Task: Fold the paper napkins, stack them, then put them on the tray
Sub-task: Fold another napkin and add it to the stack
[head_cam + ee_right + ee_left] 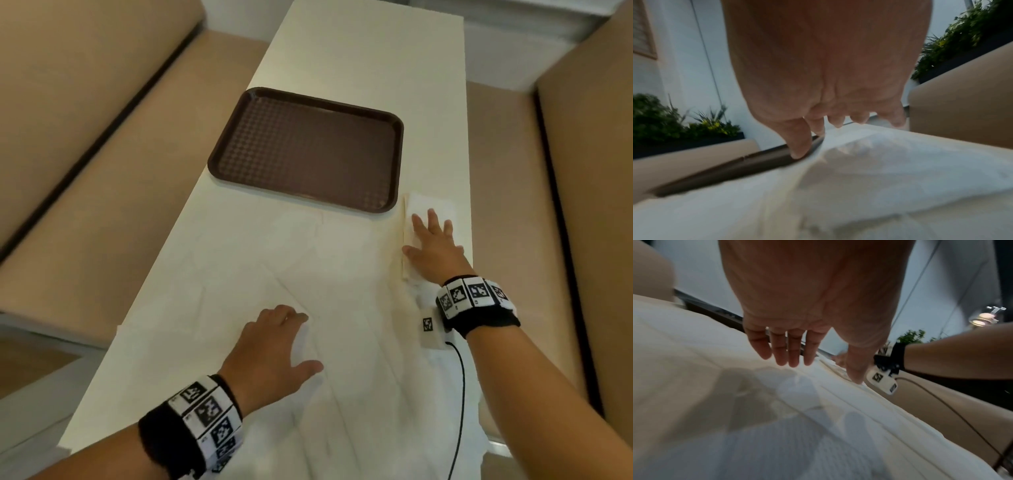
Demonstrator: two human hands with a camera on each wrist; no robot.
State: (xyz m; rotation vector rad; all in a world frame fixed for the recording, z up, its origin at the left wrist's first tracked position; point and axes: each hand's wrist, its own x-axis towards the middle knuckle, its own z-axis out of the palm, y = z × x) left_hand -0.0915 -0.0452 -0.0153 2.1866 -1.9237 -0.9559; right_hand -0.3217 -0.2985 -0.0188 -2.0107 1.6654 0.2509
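I see a brown plastic tray point(308, 144) with a pebbled, slightly glossy bed — matt white paper napkins point(342, 274), softly creased, on a smooth cream table point(359, 51).

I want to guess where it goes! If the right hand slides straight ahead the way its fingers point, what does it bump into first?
Probably nothing solid. The right hand lies flat on the folded napkin, fingers pointing up the table. Past the napkin's far edge looks like bare table; the tray sits just to its left, seemingly off that line.
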